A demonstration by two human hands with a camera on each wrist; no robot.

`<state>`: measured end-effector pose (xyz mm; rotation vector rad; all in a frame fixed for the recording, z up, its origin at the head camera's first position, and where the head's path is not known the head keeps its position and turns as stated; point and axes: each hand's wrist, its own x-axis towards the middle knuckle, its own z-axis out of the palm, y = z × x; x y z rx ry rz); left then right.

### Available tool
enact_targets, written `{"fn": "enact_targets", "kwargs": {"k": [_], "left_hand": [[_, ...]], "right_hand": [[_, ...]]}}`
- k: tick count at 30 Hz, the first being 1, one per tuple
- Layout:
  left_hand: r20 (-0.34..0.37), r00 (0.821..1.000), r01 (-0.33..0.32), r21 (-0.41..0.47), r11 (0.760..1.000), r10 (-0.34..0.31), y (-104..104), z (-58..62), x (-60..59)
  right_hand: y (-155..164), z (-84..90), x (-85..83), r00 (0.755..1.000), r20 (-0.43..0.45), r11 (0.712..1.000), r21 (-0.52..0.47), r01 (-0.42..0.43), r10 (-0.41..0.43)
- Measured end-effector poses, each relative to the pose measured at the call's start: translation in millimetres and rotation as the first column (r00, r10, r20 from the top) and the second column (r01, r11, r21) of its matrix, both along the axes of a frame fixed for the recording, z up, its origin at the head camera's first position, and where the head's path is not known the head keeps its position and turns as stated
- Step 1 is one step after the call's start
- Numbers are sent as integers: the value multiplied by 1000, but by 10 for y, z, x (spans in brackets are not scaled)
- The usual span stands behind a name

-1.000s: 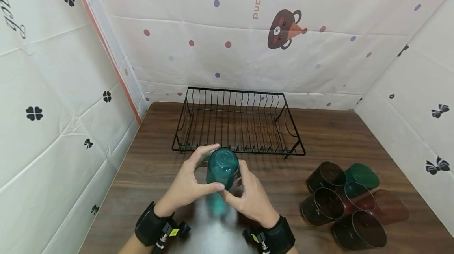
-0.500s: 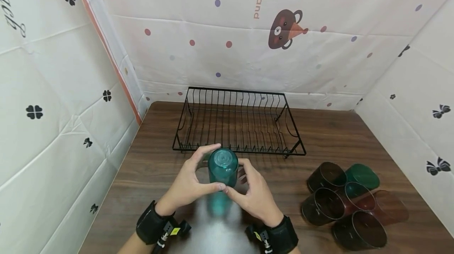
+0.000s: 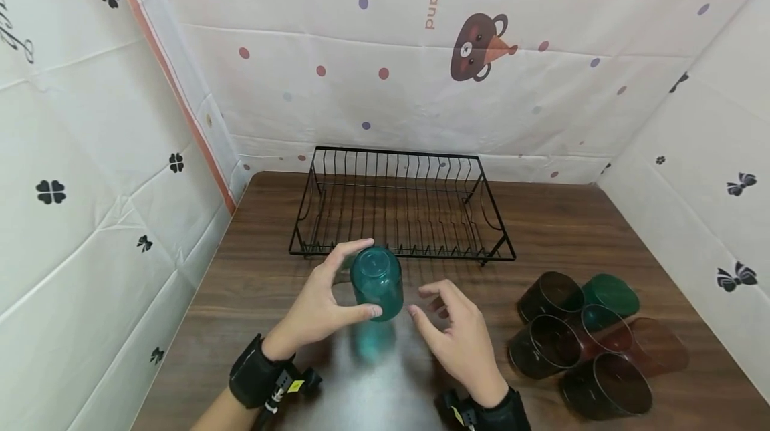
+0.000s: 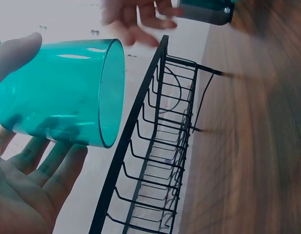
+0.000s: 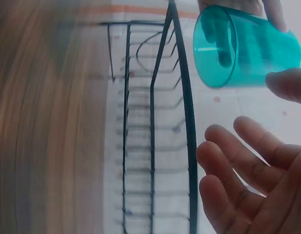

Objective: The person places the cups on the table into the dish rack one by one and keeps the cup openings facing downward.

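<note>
A teal see-through cup (image 3: 377,280) is held upside down above the table, its base facing up. My left hand (image 3: 321,304) grips it from the left, thumb on the near side and fingers round the far side. In the left wrist view the cup (image 4: 67,92) shows its open rim towards the table. To the right of the cup, my right hand (image 3: 460,337) is apart from it, fingers loosely bent with nothing between them. The right wrist view also shows this hand (image 5: 257,175) clear of the cup (image 5: 252,48). Behind both hands stands a black wire dish rack (image 3: 400,217).
Several cups stand close together at the right of the wooden table (image 3: 240,324): dark ones such as this brown cup (image 3: 550,296), a green cup (image 3: 613,296) and reddish ones (image 3: 658,347). Patterned white sheets (image 3: 337,50) enclose the back and sides.
My right hand has let go of the teal cup and moved right and towards me. My left hand keeps holding the cup in nearly the same place. The head view has shifted slightly.
</note>
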<state>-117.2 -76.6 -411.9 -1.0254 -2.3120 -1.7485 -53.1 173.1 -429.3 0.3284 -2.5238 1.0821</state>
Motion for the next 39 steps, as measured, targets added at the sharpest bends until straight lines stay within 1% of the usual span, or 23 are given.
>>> {"fn": "enact_targets", "kwargs": {"k": [3, 6, 8, 10, 13, 17, 19, 24, 27, 29, 32, 34, 36, 39], "left_hand": [[0, 1000, -1, -8, 1000, 1, -11, 6, -34], [10, 1000, 9, -17, 1000, -9, -24, 32, -77], [9, 1000, 11, -25, 1000, -10, -36, 68, -113], [6, 1000, 19, -26, 999, -19, -42, 114, -158], [-8, 1000, 20, -19, 1000, -20, -50, 183, -237], [11, 1000, 25, 6, 1000, -25, -87, 246, -344], [24, 1000, 19, 13, 1000, -19, -118, 266, -404], [69, 997, -42, -1, 999, 42, -236, 310, -593], [92, 992, -81, -23, 996, 83, -319, 350, -719], [94, 989, -107, -40, 993, 110, -376, 371, -803], [102, 985, -135, -73, 988, 142, -439, 402, -909], [80, 983, -158, -111, 981, 167, -475, 407, -977], [56, 981, -176, -157, 972, 187, -489, 413, -1035], [4, 976, -211, -227, 951, 218, -501, 411, -1122]], "right_hand": [[68, 3, 73, 995, -67, 991, 105, 81, -75], [189, 34, 161, 976, -171, 966, 194, 171, -138], [293, 63, 225, 960, -222, 954, 207, 219, -172], [412, 89, 291, 942, -258, 944, 194, 267, -214], [586, 115, 389, 919, -258, 924, 164, 345, -297], [768, 118, 503, 883, -223, 878, 159, 452, -414], [836, 111, 548, 864, -210, 856, 161, 492, -457], [941, 109, 622, 826, -211, 817, 151, 556, -523], [973, 118, 647, 806, -205, 791, 167, 588, -556], [997, 117, 650, 809, -197, 788, 191, 585, -553], [1038, 88, 642, 827, -196, 798, 218, 561, -527], [1066, 64, 633, 839, -202, 808, 231, 542, -505], [1083, 41, 632, 838, -205, 804, 240, 544, -506], [1082, 35, 638, 833, -182, 790, 263, 553, -523]]}}
